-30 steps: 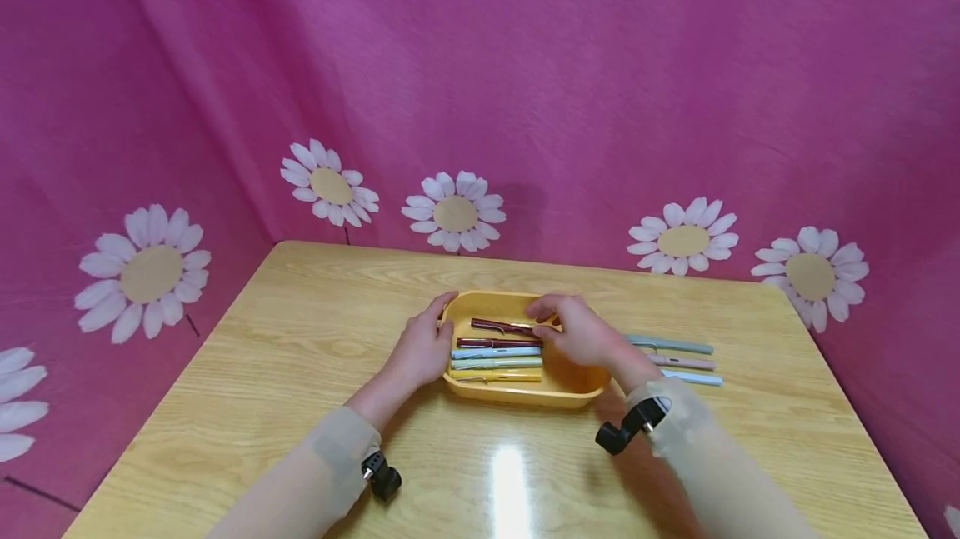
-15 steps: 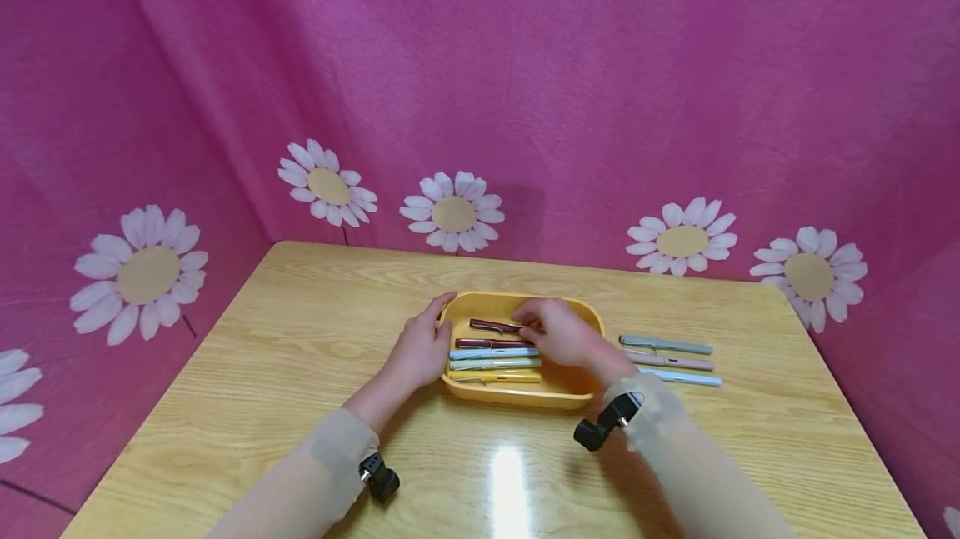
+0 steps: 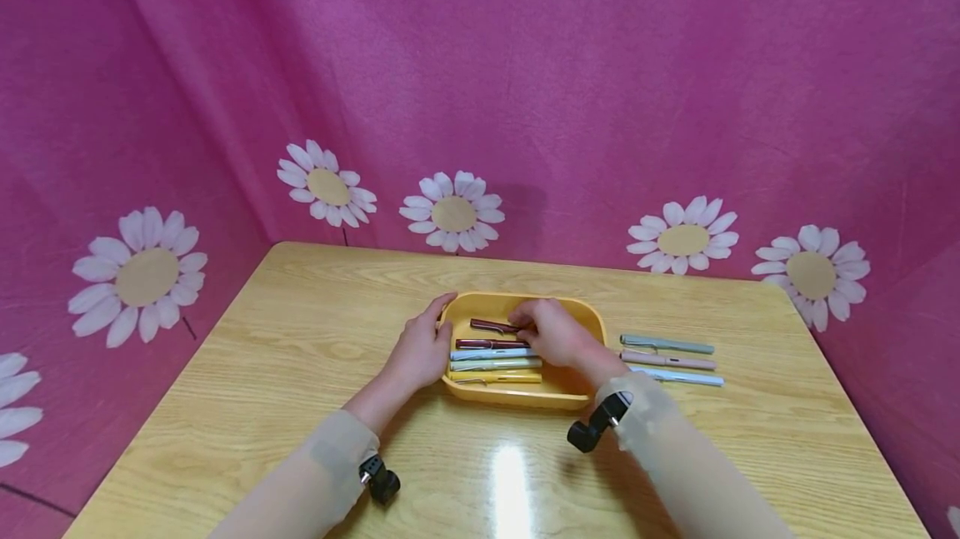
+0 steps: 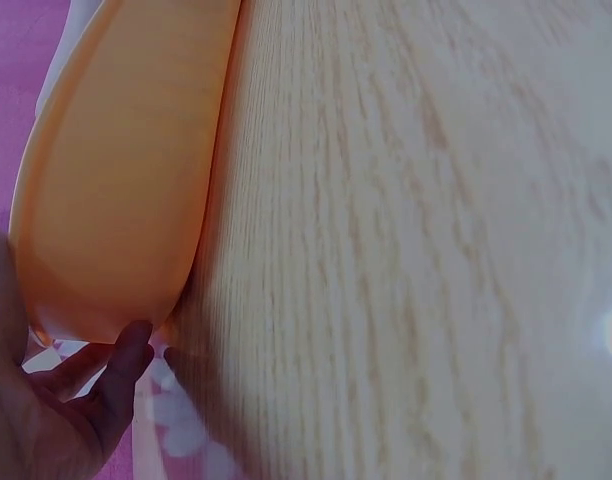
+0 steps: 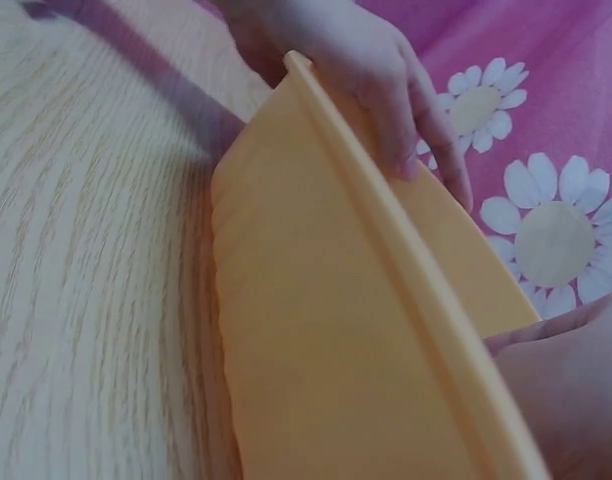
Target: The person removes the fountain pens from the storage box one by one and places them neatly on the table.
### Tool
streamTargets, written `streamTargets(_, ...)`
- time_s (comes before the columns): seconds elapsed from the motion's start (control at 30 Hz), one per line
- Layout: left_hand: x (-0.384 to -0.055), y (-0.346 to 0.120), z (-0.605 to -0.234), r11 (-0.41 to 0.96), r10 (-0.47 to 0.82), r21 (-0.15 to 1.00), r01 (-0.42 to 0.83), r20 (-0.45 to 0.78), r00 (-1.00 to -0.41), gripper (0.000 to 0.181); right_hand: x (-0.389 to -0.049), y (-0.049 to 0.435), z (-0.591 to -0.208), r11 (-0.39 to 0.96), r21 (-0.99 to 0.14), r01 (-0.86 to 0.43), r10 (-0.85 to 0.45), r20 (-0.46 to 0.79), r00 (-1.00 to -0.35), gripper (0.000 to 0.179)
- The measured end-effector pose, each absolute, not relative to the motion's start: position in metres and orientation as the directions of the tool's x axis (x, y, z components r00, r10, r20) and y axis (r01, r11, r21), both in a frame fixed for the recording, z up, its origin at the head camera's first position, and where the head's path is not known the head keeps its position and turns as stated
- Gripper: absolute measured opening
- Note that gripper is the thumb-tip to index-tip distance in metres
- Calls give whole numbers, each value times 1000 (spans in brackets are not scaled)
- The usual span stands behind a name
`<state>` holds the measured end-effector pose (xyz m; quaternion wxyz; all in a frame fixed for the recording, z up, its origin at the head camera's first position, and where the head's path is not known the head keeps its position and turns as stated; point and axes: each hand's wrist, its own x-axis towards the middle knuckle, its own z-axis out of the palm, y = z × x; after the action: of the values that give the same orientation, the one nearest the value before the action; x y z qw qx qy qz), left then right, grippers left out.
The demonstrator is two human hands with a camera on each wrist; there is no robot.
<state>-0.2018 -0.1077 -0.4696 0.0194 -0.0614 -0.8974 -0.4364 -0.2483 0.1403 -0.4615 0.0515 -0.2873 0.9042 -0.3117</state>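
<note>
A yellow plastic tray (image 3: pixel 517 396) sits on the table. My left hand (image 3: pixel 420 349) grips its left end, thumb over the rim; the left wrist view shows fingers against the outer wall (image 4: pixel 126 180). Inside, my right hand (image 3: pixel 558 335) pinches the right end of a dark red pen (image 3: pixel 490 326) at the back. Below that pen lie a second dark red pen (image 3: pixel 487 344), a light blue pen (image 3: pixel 491 353), a pale green pen (image 3: pixel 491 364) and a yellow pen (image 3: pixel 495 376), side by side. In the right wrist view the tray wall hides the pens.
Right of the tray, a grey-green pen (image 3: pixel 671 345), a pinkish pen (image 3: pixel 667 361) and another light blue pen (image 3: pixel 682 377) lie on the wooden table (image 3: pixel 315 297). A pink curtain (image 3: pixel 480 64) with daisies hangs behind the table's back edge and along its sides.
My right hand has moved left and slightly down inside the tray, toward the middle of the pens. The upper dark red pen has barely shifted. My left hand stays on the tray.
</note>
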Motion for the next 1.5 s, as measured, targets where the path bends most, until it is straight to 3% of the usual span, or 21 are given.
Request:
streamTargets(0.33, -202, -108, -469, 612, 101, 779, 137, 95, -990, 50, -246, 137, -461, 654, -590, -474, -533, 87, -842, 24)
streamTargets(0.6, -202, -109, -470, 618, 102, 774, 140, 97, -990, 49, -243, 140, -461, 577, -607, -546, -564, 187, -804, 25)
streamTargets(0.9, -201, -108, -469, 618, 100, 777, 119, 72, -992, 49, -240, 143, -456, 597, -605, -527, -566, 147, -811, 25)
streamTargets(1.5, -201, -108, -469, 615, 97, 780, 117, 72, -993, 50, -233, 155, -435, 578, -574, -580, -582, 208, -786, 18)
